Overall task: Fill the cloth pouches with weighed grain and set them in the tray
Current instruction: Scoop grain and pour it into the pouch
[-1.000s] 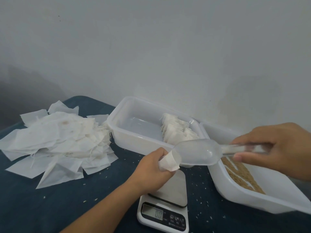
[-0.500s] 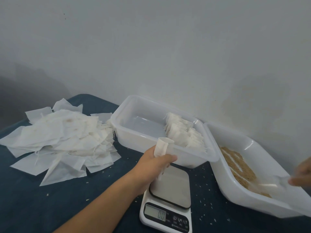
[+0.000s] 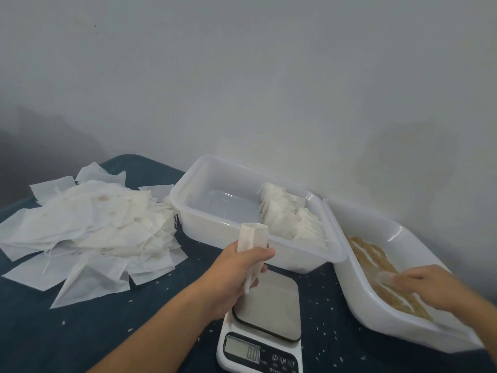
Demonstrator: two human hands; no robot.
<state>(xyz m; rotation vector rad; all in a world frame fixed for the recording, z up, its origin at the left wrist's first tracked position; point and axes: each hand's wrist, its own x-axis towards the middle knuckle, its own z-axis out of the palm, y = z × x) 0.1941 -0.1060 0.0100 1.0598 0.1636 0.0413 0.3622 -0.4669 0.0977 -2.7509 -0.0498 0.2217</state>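
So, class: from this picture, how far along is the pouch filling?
Done: a row of filled pouches stands in the tray. In hand: the left hand holds an open pouch; the right hand reaches into the grain bin. Left: a large pile of empty pouches.

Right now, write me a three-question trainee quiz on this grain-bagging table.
1. True or false: the left hand holds a pouch above the scale.
2. Where are the filled pouches? A) on the scale B) at the right end of the tray C) on the pile of empty pouches
3. Fill in: the right hand is down in the tub of ____.

Key:
1. True.
2. B.
3. Grain; what the blurred hand grips is unclear.
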